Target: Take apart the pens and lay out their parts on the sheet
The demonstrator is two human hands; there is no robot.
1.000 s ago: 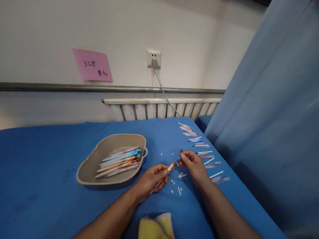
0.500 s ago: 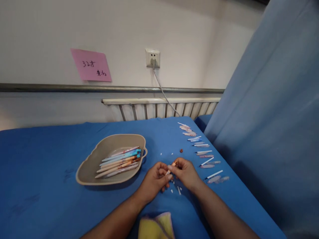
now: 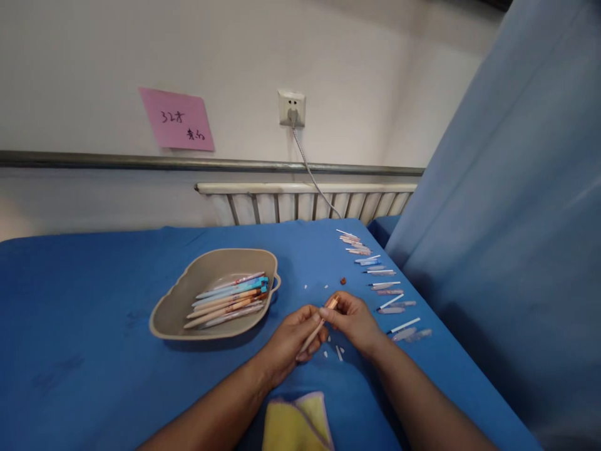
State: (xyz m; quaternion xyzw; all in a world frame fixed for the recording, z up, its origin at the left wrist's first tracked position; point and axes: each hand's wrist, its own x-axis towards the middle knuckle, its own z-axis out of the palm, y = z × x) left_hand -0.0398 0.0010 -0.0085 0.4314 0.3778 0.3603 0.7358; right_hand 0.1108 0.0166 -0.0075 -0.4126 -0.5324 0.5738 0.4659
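Between both hands is a peach-coloured pen (image 3: 310, 339), tilted with its narrow end toward me and its shiny copper-orange end up to the right. My left hand (image 3: 292, 343) closes around the barrel. The fingers of my right hand (image 3: 353, 321) pinch the copper-orange end. Fingers hide part of the pen's middle. Just below the hands lie small white bits (image 3: 325, 354) and a short white stick (image 3: 339, 353). A small orange-brown piece (image 3: 343, 281) rests beyond my right hand.
To the left stands a beige tray (image 3: 185, 288) holding several pens (image 3: 230, 307). White refills and pen barrels (image 3: 385, 285) lie in groups along the right side of the blue sheet (image 3: 103, 388). A folded yellow cloth (image 3: 293, 427) is nearest me. A blue curtain (image 3: 507, 188) hangs at right.
The pen has turned in my hands; more of its peach barrel now shows below my left fingers. My right hand has stayed on the copper-orange end. The view has shifted slightly.
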